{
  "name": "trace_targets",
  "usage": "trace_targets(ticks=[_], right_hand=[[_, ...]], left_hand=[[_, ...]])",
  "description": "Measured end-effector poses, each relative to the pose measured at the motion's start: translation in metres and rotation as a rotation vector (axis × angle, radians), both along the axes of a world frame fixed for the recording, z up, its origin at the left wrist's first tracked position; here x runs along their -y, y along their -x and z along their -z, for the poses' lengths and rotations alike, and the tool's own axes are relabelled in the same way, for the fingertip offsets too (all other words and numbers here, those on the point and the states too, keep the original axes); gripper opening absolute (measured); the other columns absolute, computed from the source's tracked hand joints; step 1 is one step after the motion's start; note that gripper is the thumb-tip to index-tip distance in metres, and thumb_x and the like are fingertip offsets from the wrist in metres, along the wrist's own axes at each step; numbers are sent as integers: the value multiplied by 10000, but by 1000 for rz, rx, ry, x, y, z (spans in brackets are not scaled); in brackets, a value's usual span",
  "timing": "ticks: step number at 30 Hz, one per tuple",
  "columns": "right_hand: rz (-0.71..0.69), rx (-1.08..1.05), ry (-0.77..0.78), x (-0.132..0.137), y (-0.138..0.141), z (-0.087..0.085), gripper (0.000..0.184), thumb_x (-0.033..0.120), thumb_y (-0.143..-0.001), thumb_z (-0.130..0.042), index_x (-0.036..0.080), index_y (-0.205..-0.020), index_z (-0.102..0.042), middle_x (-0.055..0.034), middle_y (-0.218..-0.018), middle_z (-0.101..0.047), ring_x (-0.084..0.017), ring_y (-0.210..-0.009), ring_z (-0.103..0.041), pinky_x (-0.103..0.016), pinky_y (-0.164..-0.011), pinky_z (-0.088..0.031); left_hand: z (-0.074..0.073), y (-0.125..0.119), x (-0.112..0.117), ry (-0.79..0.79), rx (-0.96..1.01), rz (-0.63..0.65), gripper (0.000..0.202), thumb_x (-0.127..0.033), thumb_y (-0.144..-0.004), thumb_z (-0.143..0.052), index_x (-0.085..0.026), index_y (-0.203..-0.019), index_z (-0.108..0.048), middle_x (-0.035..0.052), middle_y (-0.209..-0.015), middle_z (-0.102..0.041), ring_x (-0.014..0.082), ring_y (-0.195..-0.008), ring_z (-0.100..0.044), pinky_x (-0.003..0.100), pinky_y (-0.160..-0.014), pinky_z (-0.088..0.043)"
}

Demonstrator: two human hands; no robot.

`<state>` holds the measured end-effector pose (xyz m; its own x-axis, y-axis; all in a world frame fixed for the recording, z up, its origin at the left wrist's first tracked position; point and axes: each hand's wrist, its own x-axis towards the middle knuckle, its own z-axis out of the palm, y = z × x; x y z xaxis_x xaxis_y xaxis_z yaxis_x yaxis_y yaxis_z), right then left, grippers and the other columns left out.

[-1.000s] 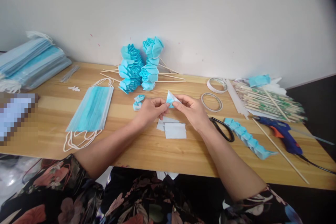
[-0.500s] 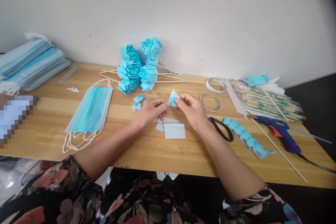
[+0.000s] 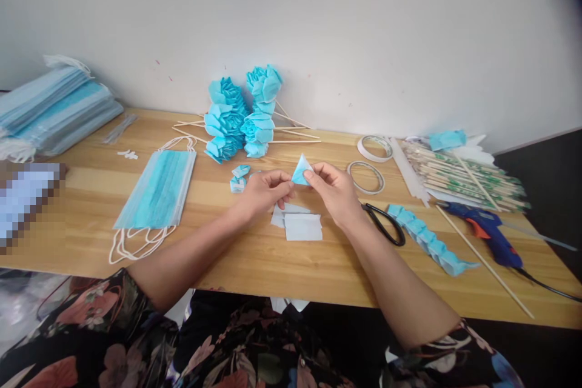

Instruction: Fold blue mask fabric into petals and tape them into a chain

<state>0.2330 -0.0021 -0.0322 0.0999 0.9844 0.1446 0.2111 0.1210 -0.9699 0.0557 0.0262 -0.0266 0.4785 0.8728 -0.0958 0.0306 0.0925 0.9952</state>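
A small light-blue piece of mask fabric folded into a triangle (image 3: 301, 170) stands point up between my hands above the table. My right hand (image 3: 335, 189) pinches its right side between thumb and fingers. At its lower left corner, the thumb and fingers of my left hand (image 3: 268, 191) are closed on the edge. Below them lie pale cut fabric rectangles (image 3: 303, 228). Small folded blue pieces (image 3: 238, 184) rest just left of my left hand, which partly hides others.
Blue fabric flowers on sticks (image 3: 226, 121) lie by the wall. Face masks (image 3: 159, 189) are on the left, with a mask stack (image 3: 59, 109) behind. To the right are tape rolls (image 3: 366, 177), black-handled scissors (image 3: 386, 225), a folded blue strip (image 3: 427, 239), a glue gun (image 3: 488, 227) and bundled sticks (image 3: 459, 176).
My left fingertips have shifted slightly left along the triangle's lower edge. My right hand keeps its pinch, and the table things stay put.
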Motion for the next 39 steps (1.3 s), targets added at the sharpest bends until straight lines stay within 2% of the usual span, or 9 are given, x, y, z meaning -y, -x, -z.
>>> trace_targets(ticks=[6, 9, 16, 21, 26, 29, 32, 37, 39], right_hand=[[-37, 3, 19, 0, 2, 3, 268, 461, -836, -667, 203, -773, -626, 20, -712, -578, -128, -653, -507, -261, -629, -416], [-83, 3, 25, 2, 3, 5, 266, 463, -857, -654, 205, -798, -639, 16, -737, -599, -130, -669, -517, -262, -640, -414], [-106, 24, 40, 3, 2, 4, 264, 466, -855, -661, 206, -808, -646, 17, -723, -592, -132, -660, -515, -266, -643, -419], [-120, 50, 43, 3, 2, 4, 246, 439, -861, -655, 207, -786, -623, 20, -696, -580, -132, -641, -505, -269, -637, -412], [-112, 51, 34, 3, 2, 4, 269, 459, -861, -645, 206, -776, -611, 22, -699, -570, -128, -640, -495, -260, -620, -396], [-94, 56, 28, 4, 3, 5, 266, 446, -861, -647, 205, -759, -601, 35, -673, -523, -116, -616, -452, -254, -583, -355], [-90, 49, 37, 4, 3, 4, 264, 435, -861, -653, 204, -747, -599, 43, -651, -489, -108, -597, -415, -252, -558, -320], [-77, -29, -2, 4, 3, -2, 362, 484, -908, -583, 202, -682, -568, 29, -648, -502, -120, -634, -452, -258, -609, -371], [-100, -60, -8, 4, 3, -4, 346, 499, -901, -588, 204, -722, -603, 23, -671, -535, -124, -648, -476, -259, -623, -392]], left_hand=[[-2, 0, 0, 25, 61, -50, 285, -402, -823, -660, -136, -735, -607, 5, -631, -644, 77, -478, -558, 212, -498, -481], [1, -1, -2, 4, 69, -54, 280, -384, -791, -717, -136, -741, -597, -9, -606, -630, 69, -458, -543, 202, -480, -465], [9, 0, -7, -23, 61, -46, 274, -358, -859, -659, -138, -716, -583, -2, -601, -635, 71, -443, -551, 200, -464, -460], [10, 0, -6, -64, 60, -41, 398, -489, -871, -632, -147, -687, -543, -2, -597, -614, 78, -444, -559, 204, -464, -465], [6, 1, -4, -72, 52, -10, 481, -604, -851, -603, -137, -737, -576, 10, -625, -619, 90, -484, -576, 216, -493, -486], [5, 1, -4, -62, 42, -3, 438, -555, -775, -714, -138, -742, -581, -14, -605, -604, 76, -462, -553, 202, -469, -470], [5, 0, -4, -58, 52, 3, 382, -486, -776, -731, -140, -726, -578, -20, -612, -610, 66, -462, -547, 195, -467, -467], [3, 1, -3, -50, 27, 20, 318, -410, -807, -710, -141, -708, -572, -19, -607, -614, 60, -458, -542, 193, -473, -465], [3, 1, -3, -40, 3, 35, 315, -403, -805, -710, -145, -699, -564, -22, -597, -606, 59, -457, -539, 189, -469, -460]])
